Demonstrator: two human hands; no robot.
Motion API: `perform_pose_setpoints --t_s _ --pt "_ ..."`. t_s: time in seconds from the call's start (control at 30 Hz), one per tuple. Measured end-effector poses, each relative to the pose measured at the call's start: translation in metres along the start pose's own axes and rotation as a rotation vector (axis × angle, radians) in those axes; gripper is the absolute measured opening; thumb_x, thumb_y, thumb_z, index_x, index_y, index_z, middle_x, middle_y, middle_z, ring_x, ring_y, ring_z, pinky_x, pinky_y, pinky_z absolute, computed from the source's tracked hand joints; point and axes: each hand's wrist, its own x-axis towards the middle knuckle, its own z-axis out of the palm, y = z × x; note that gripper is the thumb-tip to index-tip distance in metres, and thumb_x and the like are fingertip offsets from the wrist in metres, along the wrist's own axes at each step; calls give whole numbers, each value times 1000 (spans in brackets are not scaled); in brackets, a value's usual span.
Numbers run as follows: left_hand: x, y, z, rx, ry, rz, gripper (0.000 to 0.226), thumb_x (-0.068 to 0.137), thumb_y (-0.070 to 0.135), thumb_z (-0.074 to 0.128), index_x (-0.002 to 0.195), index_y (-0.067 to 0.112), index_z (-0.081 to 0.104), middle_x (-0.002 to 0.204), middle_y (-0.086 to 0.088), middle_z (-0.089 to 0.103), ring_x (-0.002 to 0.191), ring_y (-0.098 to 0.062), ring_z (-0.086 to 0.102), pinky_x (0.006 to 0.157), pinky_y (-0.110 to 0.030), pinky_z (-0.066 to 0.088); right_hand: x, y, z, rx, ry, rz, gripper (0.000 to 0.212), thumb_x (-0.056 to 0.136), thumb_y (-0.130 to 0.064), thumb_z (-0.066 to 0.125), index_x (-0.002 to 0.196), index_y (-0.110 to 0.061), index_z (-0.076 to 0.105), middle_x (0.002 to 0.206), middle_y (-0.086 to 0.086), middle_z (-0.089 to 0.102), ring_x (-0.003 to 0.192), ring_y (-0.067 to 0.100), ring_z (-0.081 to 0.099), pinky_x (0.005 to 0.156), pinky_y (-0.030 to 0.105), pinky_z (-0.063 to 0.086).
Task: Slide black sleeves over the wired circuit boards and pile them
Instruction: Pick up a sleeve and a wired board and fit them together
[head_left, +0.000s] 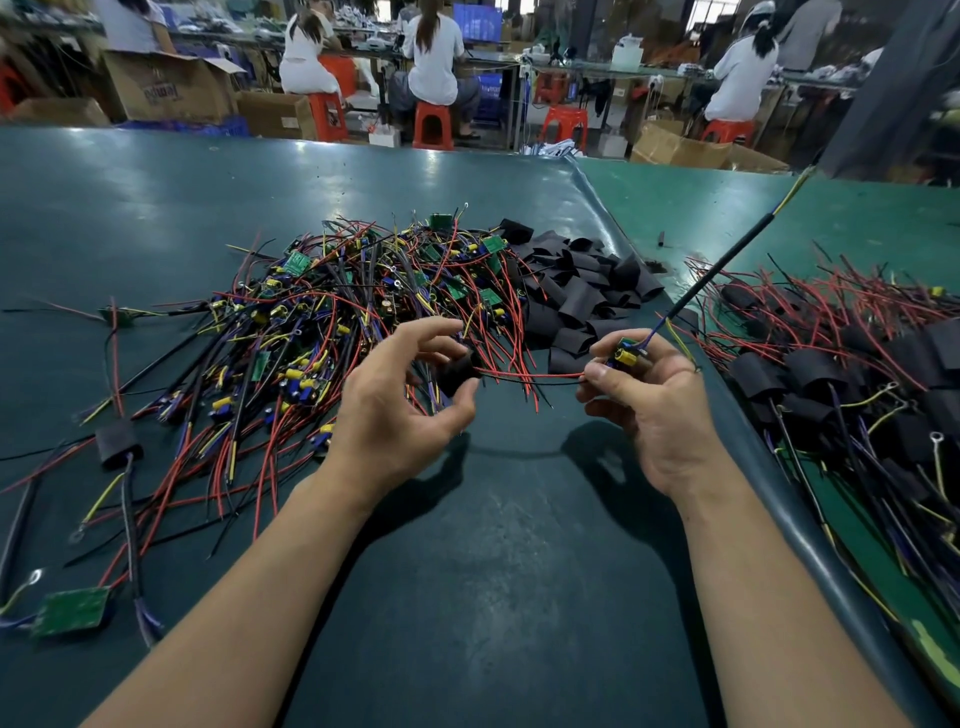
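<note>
My right hand (649, 400) pinches a small wired circuit board (626, 353) with a yellow part; its black cable runs up and to the right. Red and black wires stretch from the board leftward to a black sleeve (457, 371), which my left hand (400, 400) holds between thumb and curled fingers. Behind my hands lies a big tangle of bare wired boards (332, 312). Loose black sleeves (576, 296) are heaped to its right. A pile of sleeved boards (852, 374) lies on the right side.
The work surface is a dark green mat (493, 571) whose raised edge (769, 467) runs diagonally on the right. A sleeved board (117, 441) and a bare green board (70, 610) lie at the left. People sit on red stools at benches far behind.
</note>
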Motion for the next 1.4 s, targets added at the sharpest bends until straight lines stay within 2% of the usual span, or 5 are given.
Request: perform_pose_setpoints --t_s 0.17,0.37,0.57,0.83,1.4 --pt "-2 6 2 92 -134 82 47 75 16 77 120 17 61 97 10 71 88 -6 66 84 -37 48 0 -3 3 -9 1 3 18 85 3 68 91 -13 64 74 4 69 65 20 66 59 28 56" --pt "-3 11 6 122 -182 124 46 73 13 80 117 15 65 96 9 73 86 -8 69 83 -36 43 -5 7 28 -83 -26 9 11 84 -7 73 87 -17 71 67 -8 65 59 4 55 52 17 43" --pt "-3 18 6 34 -108 49 40 77 16 76 116 13 65 100 4 73 92 -15 69 86 -46 53 -8 6 36 214 -131 130 22 93 -10 60 111 -16 71 81 0 65 64 11 59 56 19 49" --pt "-3 24 9 -118 -57 38 41 74 -3 80 111 5 64 97 -1 73 93 -2 68 88 -18 51 -9 9 38 229 -119 64 17 73 -12 74 88 -10 68 75 2 69 65 14 63 59 23 51" --pt "-3 22 8 -131 -79 59 11 77 -4 75 87 -1 72 87 -7 73 78 -20 70 74 -37 56 -10 11 44 38 9 -106 28 65 -21 81 81 -6 63 70 0 69 64 16 63 63 26 53"
